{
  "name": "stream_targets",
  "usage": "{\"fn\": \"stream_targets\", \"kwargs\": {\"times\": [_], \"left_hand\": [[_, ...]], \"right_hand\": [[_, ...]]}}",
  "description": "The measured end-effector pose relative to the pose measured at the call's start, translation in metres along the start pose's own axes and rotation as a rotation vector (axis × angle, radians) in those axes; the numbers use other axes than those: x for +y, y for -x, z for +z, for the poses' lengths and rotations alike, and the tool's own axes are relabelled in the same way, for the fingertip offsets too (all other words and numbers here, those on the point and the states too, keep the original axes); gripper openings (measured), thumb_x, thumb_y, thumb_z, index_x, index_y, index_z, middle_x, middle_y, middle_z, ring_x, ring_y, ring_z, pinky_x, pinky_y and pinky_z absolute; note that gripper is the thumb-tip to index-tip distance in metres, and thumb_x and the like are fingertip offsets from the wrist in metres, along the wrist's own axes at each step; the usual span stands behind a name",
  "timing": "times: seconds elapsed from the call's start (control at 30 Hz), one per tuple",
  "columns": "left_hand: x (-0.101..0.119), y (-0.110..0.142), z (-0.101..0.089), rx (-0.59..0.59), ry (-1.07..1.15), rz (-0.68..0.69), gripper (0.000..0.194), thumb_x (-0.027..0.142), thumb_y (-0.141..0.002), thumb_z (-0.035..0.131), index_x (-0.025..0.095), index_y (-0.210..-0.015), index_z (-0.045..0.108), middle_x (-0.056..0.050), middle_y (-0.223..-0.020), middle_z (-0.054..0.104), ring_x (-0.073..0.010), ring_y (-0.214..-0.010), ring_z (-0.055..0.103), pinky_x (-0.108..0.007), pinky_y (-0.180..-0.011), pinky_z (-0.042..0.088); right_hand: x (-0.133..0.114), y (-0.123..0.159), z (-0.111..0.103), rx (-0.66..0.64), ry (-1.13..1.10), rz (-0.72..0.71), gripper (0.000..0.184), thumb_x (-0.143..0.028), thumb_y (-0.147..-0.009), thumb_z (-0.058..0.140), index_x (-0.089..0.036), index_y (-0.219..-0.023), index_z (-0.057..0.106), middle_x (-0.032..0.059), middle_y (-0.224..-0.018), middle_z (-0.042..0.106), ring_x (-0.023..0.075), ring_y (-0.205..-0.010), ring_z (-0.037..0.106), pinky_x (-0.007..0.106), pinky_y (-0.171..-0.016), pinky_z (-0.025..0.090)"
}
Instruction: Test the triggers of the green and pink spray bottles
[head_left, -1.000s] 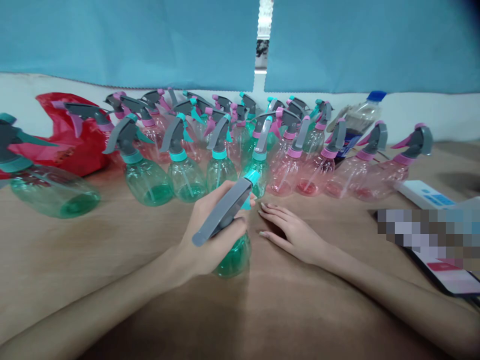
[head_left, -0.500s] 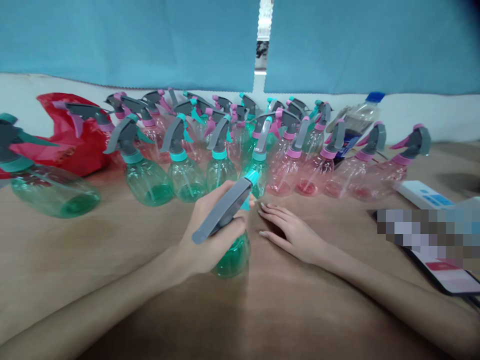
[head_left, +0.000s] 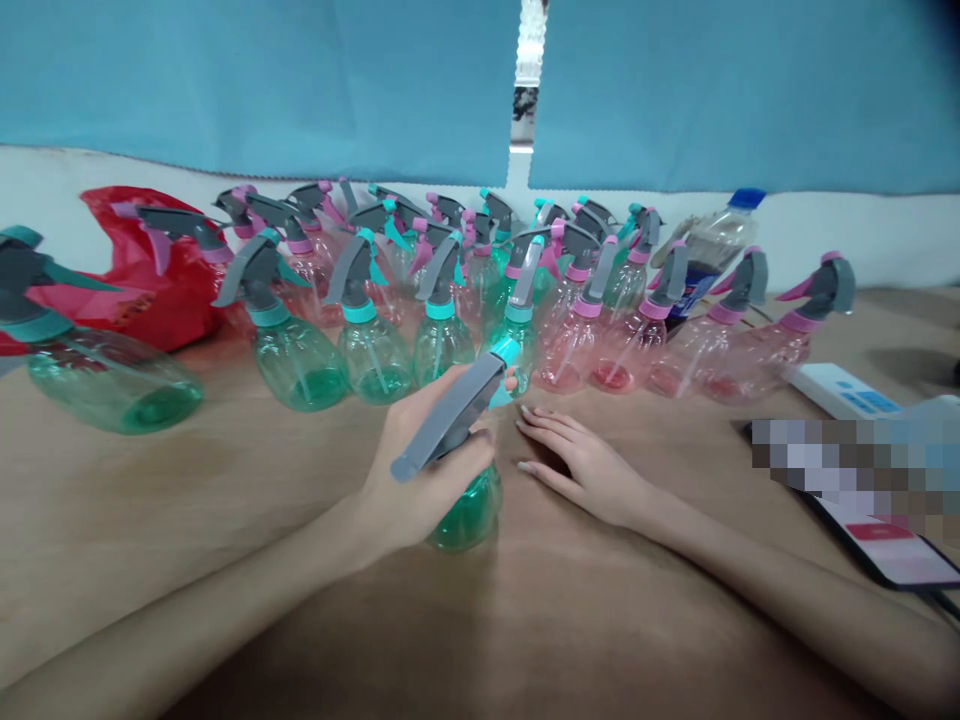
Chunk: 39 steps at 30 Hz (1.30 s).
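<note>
My left hand [head_left: 420,470] is wrapped round the neck of a green spray bottle [head_left: 469,515] with a grey head and a turquoise nozzle. Its fingers reach round to the trigger side, and one fingertip shows by the turquoise trigger. The bottle is upright at the middle of the wooden table [head_left: 285,630], its nozzle facing away from me. Flat on the table just right of the bottle lies my right hand [head_left: 592,465], fingers stretched out and holding nothing. Close beyond both hands stands a front row of green spray bottles [head_left: 375,370] and pink spray bottles [head_left: 566,355].
More spray bottles crowd behind the front row. A red plastic bag [head_left: 150,270] sits at the back left, and a clear bottle with a blue cap [head_left: 724,235] at the back right. A phone [head_left: 892,550] and a white box [head_left: 844,390] lie on the right.
Inside my left hand's grip, a fingertip by the trigger now shows further forward, and the trigger sits slightly differently. My right hand stays where it was. The view has shifted very slightly.
</note>
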<state>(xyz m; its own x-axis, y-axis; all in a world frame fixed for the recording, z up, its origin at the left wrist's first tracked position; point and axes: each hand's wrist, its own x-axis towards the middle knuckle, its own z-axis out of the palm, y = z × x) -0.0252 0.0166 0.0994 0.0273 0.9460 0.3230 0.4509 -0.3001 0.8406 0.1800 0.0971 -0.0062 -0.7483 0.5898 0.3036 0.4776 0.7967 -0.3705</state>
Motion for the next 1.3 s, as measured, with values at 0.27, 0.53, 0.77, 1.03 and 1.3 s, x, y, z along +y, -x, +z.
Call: {"fn": "stream_targets", "kwargs": {"times": [0.27,0.53,0.77,1.03,1.3], "left_hand": [[-0.004,0.003,0.001,-0.005,0.018,-0.023,0.027,0.018,-0.073,0.058,0.030,-0.097,0.060,0.000,-0.077,0.065,-0.0214,-0.066,0.059,-0.039,-0.063,0.050],[-0.006,0.002,0.003,0.013,-0.024,0.001,0.032,0.013,-0.078,0.053,0.024,-0.107,0.061,0.002,-0.083,0.066,-0.0158,-0.068,0.060,-0.029,-0.065,0.048],[-0.001,-0.001,0.005,0.032,-0.049,0.009,0.035,0.015,-0.077,0.056,0.025,-0.110,0.055,0.000,-0.092,0.068,-0.0210,-0.094,0.066,-0.031,-0.075,0.052],[-0.012,0.011,-0.003,0.019,-0.175,0.058,0.044,0.033,-0.081,0.066,0.024,-0.120,0.048,-0.003,-0.103,0.069,-0.0218,-0.091,0.066,-0.037,-0.079,0.050],[-0.013,0.027,-0.028,-0.075,-0.234,0.134,0.028,0.046,-0.082,0.067,0.022,-0.096,0.061,0.000,-0.091,0.067,-0.0202,-0.082,0.063,-0.034,-0.074,0.049]], "right_hand": [[-0.001,0.000,0.001,0.030,-0.039,0.001,0.050,-0.045,-0.093,0.049,-0.019,-0.136,0.051,0.0136,-0.140,0.052,0.0287,-0.133,0.045,0.054,-0.109,0.038],[0.001,0.000,0.002,0.012,-0.009,-0.001,0.050,-0.045,-0.094,0.047,-0.016,-0.134,0.052,0.0145,-0.140,0.052,0.0275,-0.133,0.045,0.051,-0.110,0.037],[0.003,-0.001,0.002,0.014,-0.003,-0.017,0.049,-0.048,-0.094,0.046,-0.017,-0.132,0.054,0.0147,-0.140,0.052,0.0278,-0.132,0.046,0.052,-0.108,0.038],[-0.002,-0.006,-0.008,-0.049,0.106,-0.048,0.040,-0.044,-0.095,0.045,-0.018,-0.123,0.057,0.0141,-0.132,0.059,0.0275,-0.123,0.054,0.048,-0.102,0.045],[-0.015,-0.024,-0.024,-0.138,0.194,-0.015,0.033,-0.041,-0.093,0.051,-0.022,-0.120,0.056,0.0106,-0.116,0.067,0.0286,-0.102,0.065,0.044,-0.083,0.053]]}}
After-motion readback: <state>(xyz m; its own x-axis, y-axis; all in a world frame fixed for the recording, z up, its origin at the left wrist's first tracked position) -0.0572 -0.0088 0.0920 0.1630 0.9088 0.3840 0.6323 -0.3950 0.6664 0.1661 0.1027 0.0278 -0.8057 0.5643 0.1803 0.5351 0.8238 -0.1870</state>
